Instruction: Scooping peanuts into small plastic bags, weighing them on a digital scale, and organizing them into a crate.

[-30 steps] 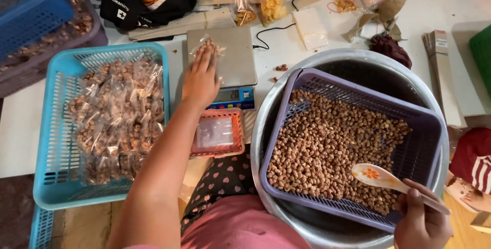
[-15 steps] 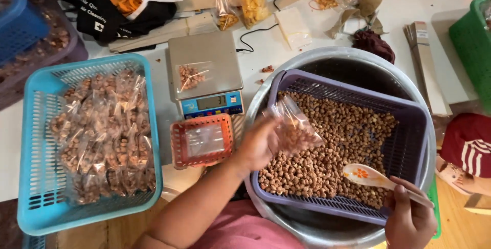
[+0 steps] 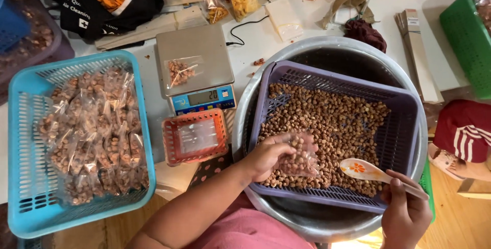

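My left hand (image 3: 266,154) grips a small clear plastic bag (image 3: 302,158) partly filled with brown nuts, held low over the nuts in the purple basket (image 3: 404,105). In my right hand (image 3: 406,213) is a white plastic spoon (image 3: 364,170) with an orange flower, its bowl resting just right of the bag. The purple basket sits inside a large metal basin (image 3: 317,49). Another small bag of nuts (image 3: 180,71) lies on the digital scale (image 3: 195,65).
A light blue basket (image 3: 23,141) of filled nut bags stands at left. A small orange tray (image 3: 197,137) with empty bags sits below the scale. A green basket (image 3: 468,39) is at right, with a black bag, snack packets and cables at the back.
My left hand left a bag on the scale, took another bag, and brought it down into the purple basket beside the spoon. The camera view drifted slightly.
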